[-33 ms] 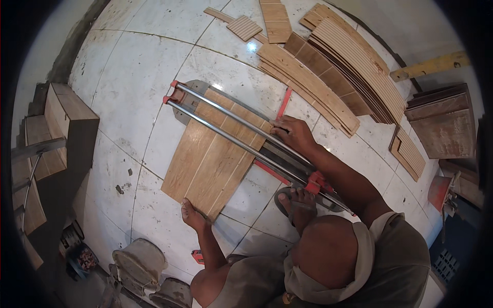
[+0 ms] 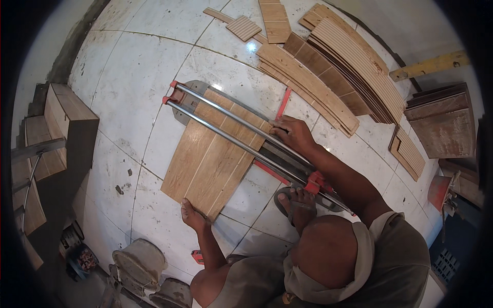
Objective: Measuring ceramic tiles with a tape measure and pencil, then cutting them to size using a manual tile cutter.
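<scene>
Tan wood-look tile (image 2: 205,159) sits in manual tile cutter (image 2: 277,155). Left hand (image 2: 193,215) at near edge, thumb on face; right hand (image 2: 294,133) at right corner, fingers curled; clamped, I can't tell. No shift since last frame: tile likely being steadied.

The tile (image 2: 208,159) lies beneath the cutter's rails (image 2: 215,128).

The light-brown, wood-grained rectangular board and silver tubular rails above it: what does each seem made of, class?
Light-brown rectangular board: possibly glazed ceramic, from its sheen, though grain leaves wood open. Silver tubular rails: probably polished metal, given bright highlights.
</scene>
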Tool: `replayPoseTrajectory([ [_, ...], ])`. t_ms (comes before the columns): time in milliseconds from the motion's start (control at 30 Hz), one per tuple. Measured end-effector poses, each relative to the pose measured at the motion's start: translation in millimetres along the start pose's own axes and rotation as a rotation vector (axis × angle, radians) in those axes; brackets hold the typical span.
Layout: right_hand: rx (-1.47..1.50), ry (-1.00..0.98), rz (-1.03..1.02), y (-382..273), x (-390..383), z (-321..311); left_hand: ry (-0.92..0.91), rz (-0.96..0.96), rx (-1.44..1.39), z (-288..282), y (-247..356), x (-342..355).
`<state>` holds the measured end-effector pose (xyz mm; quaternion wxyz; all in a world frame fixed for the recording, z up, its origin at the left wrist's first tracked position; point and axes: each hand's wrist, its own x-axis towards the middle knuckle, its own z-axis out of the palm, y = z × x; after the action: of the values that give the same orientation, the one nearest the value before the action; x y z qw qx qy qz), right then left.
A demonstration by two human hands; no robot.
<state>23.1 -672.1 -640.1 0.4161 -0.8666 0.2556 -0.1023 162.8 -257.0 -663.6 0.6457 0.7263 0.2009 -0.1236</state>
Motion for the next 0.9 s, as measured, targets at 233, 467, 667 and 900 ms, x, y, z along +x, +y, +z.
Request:
replayPoseTrajectory([
  [233,-0.003,0.013,-0.048,4,0,3,0.015,0.014,-0.033,1,-3,2],
  [467,-0.008,0.052,-0.091,8,-1,6,0.01,0.054,-0.047,3,-6,3],
  [667,-0.018,0.029,-0.061,11,-1,5,0.046,0.05,-0.028,6,-5,2],
  [900,0.002,0.026,-0.085,14,-1,6,0.118,0.036,0.079,8,-2,1],
])
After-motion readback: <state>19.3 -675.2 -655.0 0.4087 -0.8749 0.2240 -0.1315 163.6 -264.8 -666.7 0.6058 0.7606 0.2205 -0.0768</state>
